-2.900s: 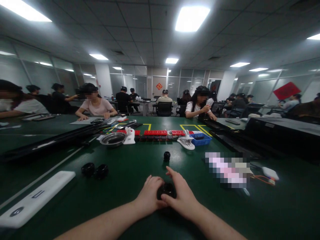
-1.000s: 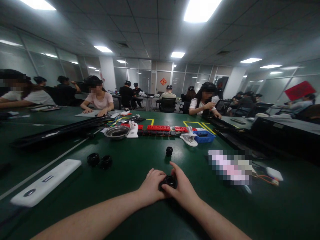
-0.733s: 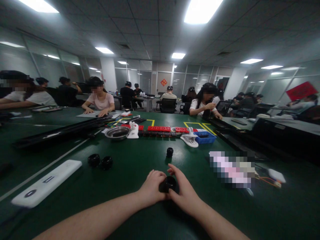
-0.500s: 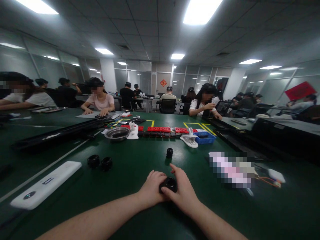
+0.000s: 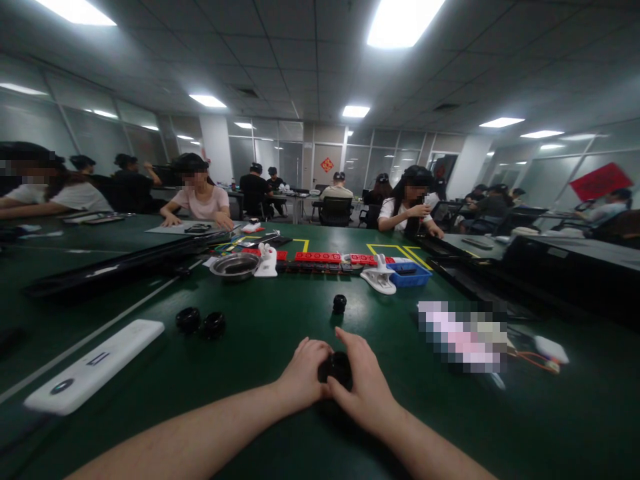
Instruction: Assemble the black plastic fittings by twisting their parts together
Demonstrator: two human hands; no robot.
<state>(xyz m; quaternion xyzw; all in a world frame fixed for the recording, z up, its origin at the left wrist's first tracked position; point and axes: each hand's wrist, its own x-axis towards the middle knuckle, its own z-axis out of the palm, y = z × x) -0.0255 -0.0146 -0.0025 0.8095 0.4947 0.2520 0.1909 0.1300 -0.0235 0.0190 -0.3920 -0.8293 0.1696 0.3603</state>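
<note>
Between my hands, just above the near middle of the green table, is a black round fitting with a hole through it [image 5: 341, 367]. My left hand [image 5: 304, 373] is closed around its left side, with the fingertips hidden behind it. My right hand [image 5: 367, 379] grips it from the right, thumb on the near side and fingers stretched along the far side. A smaller black fitting [image 5: 339, 304] stands upright beyond my fingers. Two more black round fittings, the left one [image 5: 188, 320] and the right one [image 5: 214, 325], lie side by side to the left.
A long white device [image 5: 100, 363] lies at the left. Across the table are a metal bowl [image 5: 236, 267], white clamps [image 5: 380, 277], a row of red parts [image 5: 318, 257] and a blue tray [image 5: 411, 277]. A blurred pink item [image 5: 460, 337] is at right. Several people sit beyond.
My hands have shifted slightly around the black fitting, which is tilted differently and more covered by my right thumb and fingers. The other fittings stay where they were.
</note>
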